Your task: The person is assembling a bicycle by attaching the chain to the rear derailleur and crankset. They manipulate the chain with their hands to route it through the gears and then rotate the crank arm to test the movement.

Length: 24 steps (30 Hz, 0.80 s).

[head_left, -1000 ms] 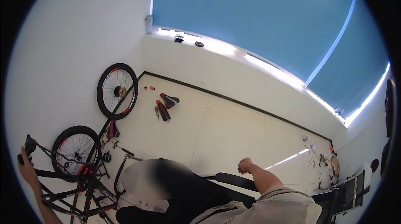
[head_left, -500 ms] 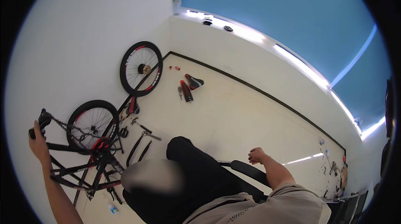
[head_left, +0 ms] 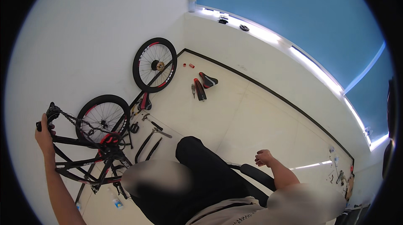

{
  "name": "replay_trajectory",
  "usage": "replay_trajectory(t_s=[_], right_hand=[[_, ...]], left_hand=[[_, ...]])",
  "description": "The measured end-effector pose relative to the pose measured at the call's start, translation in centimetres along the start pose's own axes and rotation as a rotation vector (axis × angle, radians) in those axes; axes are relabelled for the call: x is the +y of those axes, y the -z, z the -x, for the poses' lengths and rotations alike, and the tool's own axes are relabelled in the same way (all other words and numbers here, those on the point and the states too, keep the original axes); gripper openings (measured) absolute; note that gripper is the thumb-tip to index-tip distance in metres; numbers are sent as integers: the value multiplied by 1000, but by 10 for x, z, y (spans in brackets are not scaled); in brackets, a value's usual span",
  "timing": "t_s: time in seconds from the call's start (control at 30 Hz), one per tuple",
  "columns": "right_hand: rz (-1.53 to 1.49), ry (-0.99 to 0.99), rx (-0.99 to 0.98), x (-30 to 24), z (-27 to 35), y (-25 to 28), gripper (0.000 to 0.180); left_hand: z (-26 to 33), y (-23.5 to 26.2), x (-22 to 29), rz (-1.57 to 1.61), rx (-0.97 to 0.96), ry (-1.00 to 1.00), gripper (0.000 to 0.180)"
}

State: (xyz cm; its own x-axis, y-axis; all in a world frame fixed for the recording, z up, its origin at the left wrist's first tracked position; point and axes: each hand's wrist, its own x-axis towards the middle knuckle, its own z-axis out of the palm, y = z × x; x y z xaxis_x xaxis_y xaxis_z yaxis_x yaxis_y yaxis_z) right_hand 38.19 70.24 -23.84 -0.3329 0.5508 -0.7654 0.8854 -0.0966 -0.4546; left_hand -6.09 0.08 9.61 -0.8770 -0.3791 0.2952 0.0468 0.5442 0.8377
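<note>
A black-and-red bicycle frame (head_left: 79,164) without wheels is at my left, its chain (head_left: 77,121) hanging between the rear derailleur and the red crankset (head_left: 111,139). My left hand (head_left: 45,135) is closed around the frame's rear end, beside the dark rear derailleur (head_left: 52,111). The frame's front end reaches toward my knee, partly hidden by a blurred patch. My right hand (head_left: 264,158) hangs loosely curled above the floor, past the chair's black armrest (head_left: 256,176), with nothing visible in it.
Two bicycle wheels lean along the left wall, one farther back (head_left: 155,65) and one behind the frame (head_left: 103,120). On the floor lie a hammer (head_left: 152,122), a pedal (head_left: 134,127), saddles (head_left: 208,80), a red-and-black mudguard (head_left: 200,90), a screwdriver (head_left: 193,91) and a bottle (head_left: 117,203).
The whole view has shifted, so the room's contents sit farther right and mostly slightly higher. My left hand keeps its hold on the bicycle frame; my right hand stays curled.
</note>
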Motion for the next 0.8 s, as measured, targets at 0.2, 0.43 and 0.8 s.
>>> replay_trajectory(t_s=[0.2,0.43,0.8], right_hand=[[-30,-21,16,3,1,1,44],[-41,-22,13,5,-2,0,46],[-25,-29,7,10,-9,4,45]], left_hand=[[-14,-5,-21,4,126,-57,47],[-8,-9,-18,16,138,-85,47],[-12,-9,-23,-24,191,-150,49]])
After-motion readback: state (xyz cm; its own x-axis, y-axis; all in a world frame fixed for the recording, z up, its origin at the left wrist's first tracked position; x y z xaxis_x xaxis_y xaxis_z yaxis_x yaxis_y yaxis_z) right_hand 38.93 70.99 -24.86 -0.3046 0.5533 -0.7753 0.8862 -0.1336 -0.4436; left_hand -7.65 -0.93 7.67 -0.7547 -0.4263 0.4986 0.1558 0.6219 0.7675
